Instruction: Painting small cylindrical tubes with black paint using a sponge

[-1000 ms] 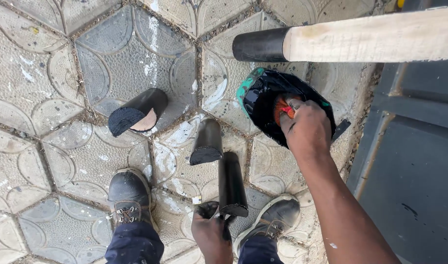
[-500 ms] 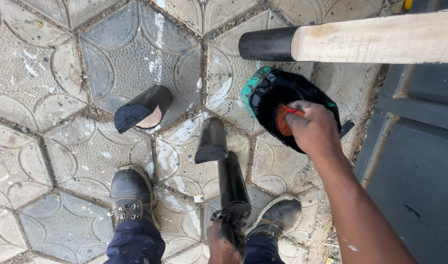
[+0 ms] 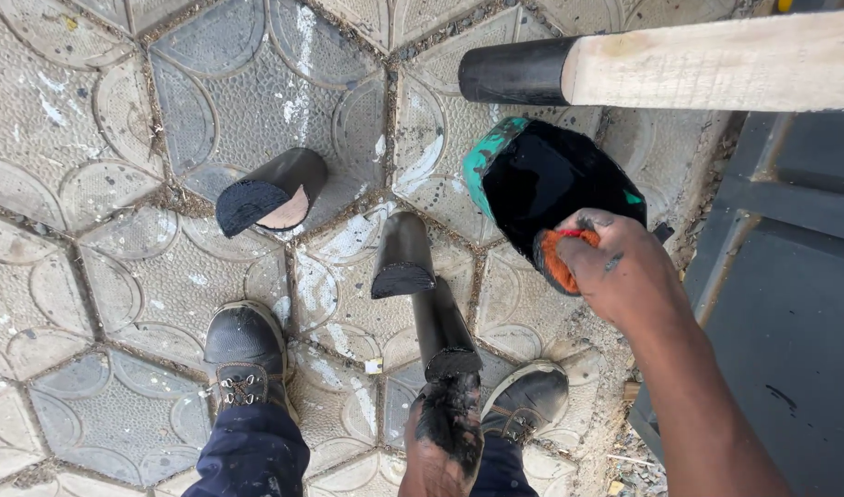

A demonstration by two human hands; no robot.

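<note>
The right hand [image 3: 624,267] is at the middle right of the frame, and its fingers are clamped on an orange cloth [image 3: 555,262], which it presses at the lower edge of a round tin of black polish [image 3: 541,179] with a green rim. Compared with half a second ago, this hand sits a little lower and more to the right, so more of the black inside of the tin shows now. The left hand [image 3: 445,442] is at the lower centre, stained black, and its fingers are closed around the lower end of a black wooden piece [image 3: 440,327] that points up toward the middle of the frame. This piece seems nearly in the same place as before, but the hand shows more of itself at the bottom edge than in the earlier frames. Just above it a second black piece [image 3: 401,256] lies on the paved floor [image 3: 118,110], touching or almost touching the held one; I cannot tell which. A third black piece [image 3: 270,191], with a pale cut face, lies apart at the centre left and has not moved. At the upper right a pale wooden handle with a black end [image 3: 661,69] crosses the frame, above the tin. Two black boots [image 3: 245,354] stand at the bottom, one on each side of the left hand.
</note>
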